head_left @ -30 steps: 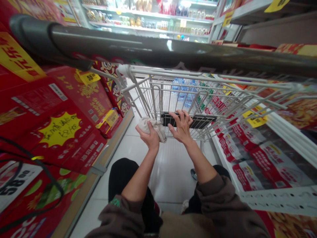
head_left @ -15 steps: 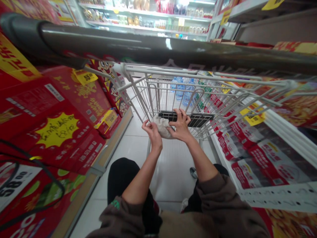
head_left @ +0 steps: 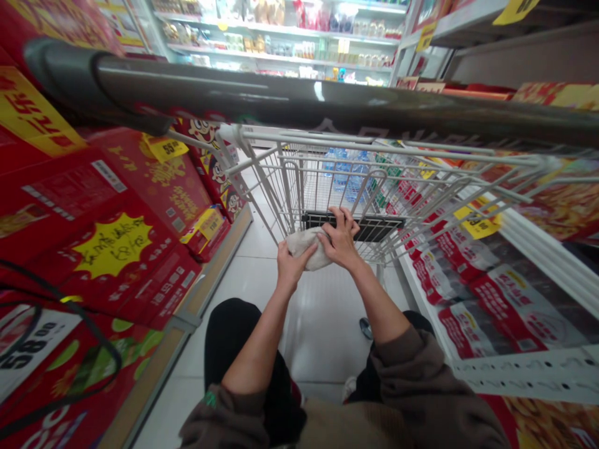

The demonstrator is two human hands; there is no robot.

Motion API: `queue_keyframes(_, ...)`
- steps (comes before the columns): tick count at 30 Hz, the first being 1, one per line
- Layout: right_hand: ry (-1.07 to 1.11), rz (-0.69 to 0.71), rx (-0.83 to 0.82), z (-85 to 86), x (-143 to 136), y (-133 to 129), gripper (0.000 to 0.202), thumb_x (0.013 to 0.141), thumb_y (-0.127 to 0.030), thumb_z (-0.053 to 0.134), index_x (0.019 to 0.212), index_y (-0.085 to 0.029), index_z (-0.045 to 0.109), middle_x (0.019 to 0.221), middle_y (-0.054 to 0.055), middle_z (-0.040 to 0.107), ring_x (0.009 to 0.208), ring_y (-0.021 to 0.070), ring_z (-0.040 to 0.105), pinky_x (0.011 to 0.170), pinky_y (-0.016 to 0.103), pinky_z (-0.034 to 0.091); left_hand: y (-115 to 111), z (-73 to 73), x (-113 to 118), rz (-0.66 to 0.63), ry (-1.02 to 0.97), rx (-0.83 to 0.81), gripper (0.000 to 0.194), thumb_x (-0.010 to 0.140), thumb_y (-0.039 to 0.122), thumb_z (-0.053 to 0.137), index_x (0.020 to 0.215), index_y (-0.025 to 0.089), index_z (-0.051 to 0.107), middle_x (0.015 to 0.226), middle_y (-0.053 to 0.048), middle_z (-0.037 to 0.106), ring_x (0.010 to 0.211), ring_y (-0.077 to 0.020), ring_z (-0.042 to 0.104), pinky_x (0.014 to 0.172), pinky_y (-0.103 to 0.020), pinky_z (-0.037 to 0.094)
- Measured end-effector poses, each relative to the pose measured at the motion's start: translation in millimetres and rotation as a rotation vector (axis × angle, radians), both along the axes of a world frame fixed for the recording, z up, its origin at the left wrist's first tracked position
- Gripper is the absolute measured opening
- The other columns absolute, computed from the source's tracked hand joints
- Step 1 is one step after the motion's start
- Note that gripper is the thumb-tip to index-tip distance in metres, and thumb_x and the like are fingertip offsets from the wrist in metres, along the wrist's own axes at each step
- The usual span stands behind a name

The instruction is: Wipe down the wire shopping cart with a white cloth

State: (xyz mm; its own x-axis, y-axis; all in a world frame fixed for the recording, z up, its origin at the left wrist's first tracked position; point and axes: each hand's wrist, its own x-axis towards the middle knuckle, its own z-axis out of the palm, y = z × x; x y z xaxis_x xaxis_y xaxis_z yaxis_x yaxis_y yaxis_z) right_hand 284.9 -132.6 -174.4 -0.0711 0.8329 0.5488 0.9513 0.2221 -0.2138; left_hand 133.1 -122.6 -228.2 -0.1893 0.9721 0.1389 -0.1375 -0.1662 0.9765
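Left hand: grip around the left end of a pale cloth
Right hand: thumb on the cloth, fingers over a black panel
Cart: white wire, grey handle spanning the near side
Left side: red boxes, yellow price tags
Right side: red-and-white packs on a white shelf
Far end: brightly lit, stocked shelves

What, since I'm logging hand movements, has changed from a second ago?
The left hand has moved right, bringing the pale cloth to the right hand, whose thumb now touches it. The right hand stays at the black panel; the cart handle is about where it was.
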Motion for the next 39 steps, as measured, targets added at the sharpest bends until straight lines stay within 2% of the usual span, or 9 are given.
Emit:
queue_keyframes(6,0.042,-0.071,0.072,-6.7,-7.3,4.3,0.036,0.104,-0.044,0.039,0.104,-0.024,0.069,0.160,0.010,0.044,0.152,0.0337,0.026,0.111,0.053,0.027,-9.8,6.7,24.5,-0.156,-0.455,-0.165,0.064,0.071,0.059,0.089,0.113,0.014,0.071,0.122,-0.015,0.074,0.114,-0.0282,0.072,0.101,-0.042,0.058)
queue_keyframes(12,0.039,-0.051,0.073,-8.0,-7.4,0.7,0.044,0.095,-0.066,0.054,0.097,-0.026,0.073,0.159,0.009,0.044,0.153,0.0369,0.023,0.112,0.055,0.028,-7.8,19.3,27.1,0.345,-0.590,0.096,0.070,0.074,0.065,0.084,0.124,0.021,0.062,0.137,-0.011,0.068,0.125,-0.0254,0.067,0.103,-0.037,0.058)
queue_keyframes(16,0.091,-0.024,0.067,-10.3,-7.1,1.4,0.053,0.092,-0.072,0.052,0.109,-0.026,0.073,0.162,0.011,0.038,0.154,0.0385,0.022,0.113,0.056,0.029,-18.0,24.4,35.4,0.166,-0.539,0.179,0.081,0.078,0.081,0.070,0.135,0.025,0.058,0.140,-0.012,0.066,0.130,-0.0254,0.065,0.105,-0.036,0.056)
queue_keyframes(19,0.175,-0.051,0.071,-9.6,-4.4,2.2,0.079,0.090,-0.074,0.053,0.148,-0.020,0.049,0.160,0.019,0.037,0.154,0.0354,0.025,0.115,0.053,0.031,-24.5,23.8,36.9,-0.037,-0.527,0.146,0.087,0.072,0.084,0.072,0.134,0.024,0.062,0.140,-0.013,0.066,0.134,-0.0271,0.061,0.110,-0.037,0.052)
queue_keyframes(21,0.173,-0.051,0.053,-7.5,-0.9,1.7,0.084,0.090,-0.071,0.054,0.155,-0.019,0.039,0.159,0.019,0.037,0.154,0.0335,0.026,0.115,0.051,0.032,-20.4,21.7,24.3,-0.213,-0.571,0.085,0.087,0.072,0.087,0.068,0.127,0.020,0.067,0.136,-0.015,0.068,0.134,-0.0303,0.061,0.111,-0.041,0.051)
queue_keyframes(25,-0.008,0.016,-0.017,-3.5,5.1,-0.1,0.048,0.093,-0.061,0.058,0.129,-0.031,0.067,0.164,0.009,0.033,0.155,0.0369,0.020,0.116,0.054,0.028,-0.6,16.4,-12.9,-0.478,-0.571,-0.143,0.082,0.076,0.089,0.061,0.107,0.014,0.073,0.113,-0.017,0.076,0.122,-0.0344,0.068,0.101,-0.047,0.058)
queue_keyframes(27,-0.049,0.010,-0.019,-3.0,6.2,-0.4,0.040,0.094,-0.060,0.057,0.117,-0.032,0.073,0.166,0.006,0.031,0.155,0.0379,0.018,0.117,0.056,0.026,4.5,14.3,-20.1,-0.486,-0.534,-0.173,0.075,0.072,0.082,0.074,0.108,0.016,0.073,0.112,-0.015,0.076,0.122,-0.0325,0.068,0.101,-0.044,0.058)
queue_keyframes(33,-0.027,0.023,-0.010,-2.2,8.9,-0.4,0.050,0.096,-0.064,0.053,0.129,-0.030,0.068,0.164,0.008,0.033,0.154,0.0360,0.020,0.117,0.053,0.029,1.6,9.9,-11.3,-0.531,-0.518,-0.209,0.070,0.061,0.070,0.091,0.103,0.017,0.073,0.110,-0.015,0.077,0.119,-0.0326,0.070,0.099,-0.043,0.059)
queue_keyframes(39,-0.064,-0.007,-0.037,-4.2,10.3,2.1,0.035,0.098,-0.060,0.054,0.113,-0.037,0.076,0.166,0.001,0.031,0.155,0.0344,0.018,0.119,0.054,0.026,4.9,8.8,-17.6,-0.299,-0.488,-0.065,0.062,0.062,0.070,0.089,0.085,0.020,0.061,0.082,-0.002,0.072,0.089,-0.0218,0.073,0.083,-0.034,0.061)
